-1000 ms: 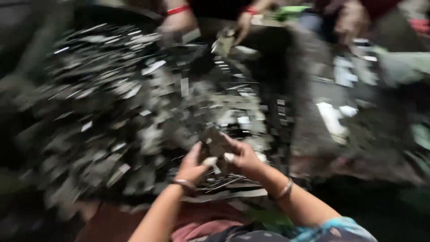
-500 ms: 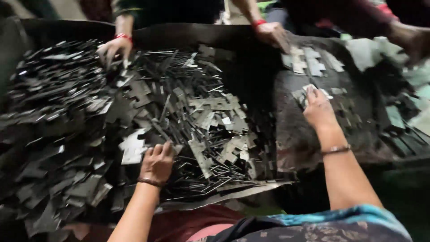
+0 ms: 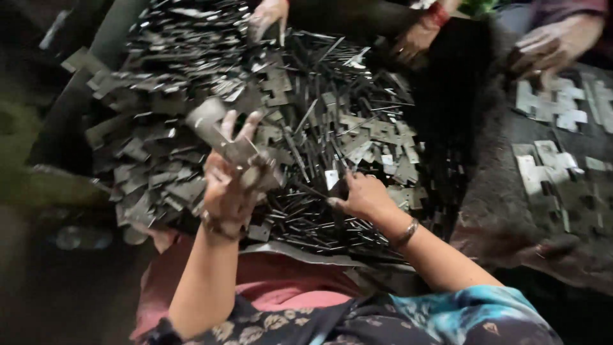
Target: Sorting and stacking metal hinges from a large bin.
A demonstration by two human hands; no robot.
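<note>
Head view. Left hand: raised over the near left of the heap, fingers gripping a flat notched metal plate that is tilting up and to the left; bangle at the wrist. Right hand: lying palm down on the near middle of the heap, fingers loosely curled and touching loose plates and thin strips; whether it is gripping any piece cannot be told. Sorted plates: lying flat in rows on a dark cloth at right, apart from the heap. Other people's hands are reaching in at the far edge.
</note>
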